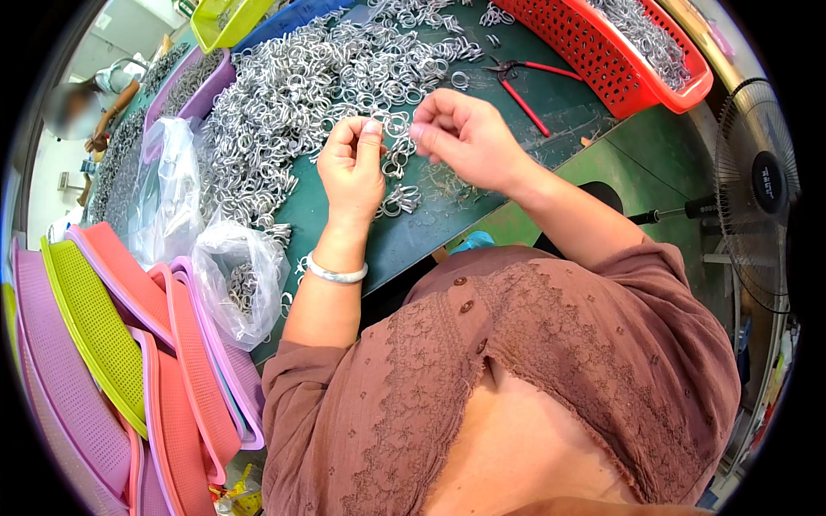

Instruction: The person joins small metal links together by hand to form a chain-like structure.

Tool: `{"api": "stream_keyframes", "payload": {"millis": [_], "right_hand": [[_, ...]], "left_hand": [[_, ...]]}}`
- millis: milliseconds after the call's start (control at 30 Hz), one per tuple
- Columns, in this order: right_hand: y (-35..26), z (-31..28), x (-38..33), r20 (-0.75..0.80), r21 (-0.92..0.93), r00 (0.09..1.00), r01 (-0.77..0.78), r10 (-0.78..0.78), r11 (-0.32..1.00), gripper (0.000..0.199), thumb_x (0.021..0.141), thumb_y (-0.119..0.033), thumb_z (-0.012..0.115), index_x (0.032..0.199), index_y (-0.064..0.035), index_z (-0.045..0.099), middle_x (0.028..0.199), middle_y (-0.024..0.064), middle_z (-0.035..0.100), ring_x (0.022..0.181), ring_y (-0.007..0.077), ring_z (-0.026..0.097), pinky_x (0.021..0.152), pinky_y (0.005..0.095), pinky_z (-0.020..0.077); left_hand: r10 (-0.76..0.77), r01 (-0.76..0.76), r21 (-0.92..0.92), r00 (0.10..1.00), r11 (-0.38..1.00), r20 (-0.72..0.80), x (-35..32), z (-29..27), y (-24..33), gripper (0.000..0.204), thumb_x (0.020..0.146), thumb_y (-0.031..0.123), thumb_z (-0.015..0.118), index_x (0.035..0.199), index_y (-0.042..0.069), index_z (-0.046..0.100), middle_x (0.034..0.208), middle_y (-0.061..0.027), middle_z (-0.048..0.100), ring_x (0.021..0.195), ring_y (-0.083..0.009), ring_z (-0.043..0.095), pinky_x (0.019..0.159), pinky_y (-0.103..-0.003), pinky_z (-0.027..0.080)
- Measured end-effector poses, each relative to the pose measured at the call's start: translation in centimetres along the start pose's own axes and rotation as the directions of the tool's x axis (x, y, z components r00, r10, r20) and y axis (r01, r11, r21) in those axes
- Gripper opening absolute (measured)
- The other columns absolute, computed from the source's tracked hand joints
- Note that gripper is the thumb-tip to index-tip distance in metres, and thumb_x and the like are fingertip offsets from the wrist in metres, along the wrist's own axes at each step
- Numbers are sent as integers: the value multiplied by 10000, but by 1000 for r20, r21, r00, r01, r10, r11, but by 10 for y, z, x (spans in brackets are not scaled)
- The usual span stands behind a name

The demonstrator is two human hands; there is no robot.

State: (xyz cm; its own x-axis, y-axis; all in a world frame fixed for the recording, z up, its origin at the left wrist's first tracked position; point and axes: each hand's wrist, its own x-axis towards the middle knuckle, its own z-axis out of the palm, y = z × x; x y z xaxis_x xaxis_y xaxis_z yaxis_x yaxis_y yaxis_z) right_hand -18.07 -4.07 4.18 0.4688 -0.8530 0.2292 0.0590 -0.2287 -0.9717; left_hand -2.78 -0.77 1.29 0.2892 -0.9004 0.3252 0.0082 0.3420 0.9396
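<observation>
Over the green worktable my left hand (354,168) pinches a small silver metal ring (395,123) between thumb and bent forefinger. Just to its right is my right hand (471,139), thumb and fingers drawn together; whatever lies between those fingertips is too small to make out. Below the hands sits a short row of linked-looking rings (397,162), with another small cluster (399,201) nearer me. A large heap of similar silver rings (292,103) spreads to the left and beyond.
Red-handled cutters (527,95) lie at the right, by a red basket (594,64) of metal pieces. A clear plastic bag (225,284) holds rings. Nested coloured baskets (95,331) crowd the left. A fan (757,189) stands right. Another person (110,107) sits far left.
</observation>
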Motion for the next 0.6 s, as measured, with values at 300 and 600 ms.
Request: {"api": "stream_keyframes", "payload": {"millis": [300,600], "right_hand": [[16,10,1,-51,-427,958,235,-282,873,300,677,-99,703,898,-7,521,688,19,496,543,59,442,490,198,390],[9,7,4,1,-580,881,386,-473,718,225,673,-123,669,845,-33,557,829,104,533,675,255,542,585,327,446]], "left_hand": [[92,-92,50,996,995,-17,-3,2,-4,83,820,70,559,759,17,541,652,43,504,559,-14,404,486,-163,331],[247,-225,299,968,928,-41,-2,4,1,104,777,52,582,693,15,533,578,8,481,499,-41,397,448,-192,332]]}}
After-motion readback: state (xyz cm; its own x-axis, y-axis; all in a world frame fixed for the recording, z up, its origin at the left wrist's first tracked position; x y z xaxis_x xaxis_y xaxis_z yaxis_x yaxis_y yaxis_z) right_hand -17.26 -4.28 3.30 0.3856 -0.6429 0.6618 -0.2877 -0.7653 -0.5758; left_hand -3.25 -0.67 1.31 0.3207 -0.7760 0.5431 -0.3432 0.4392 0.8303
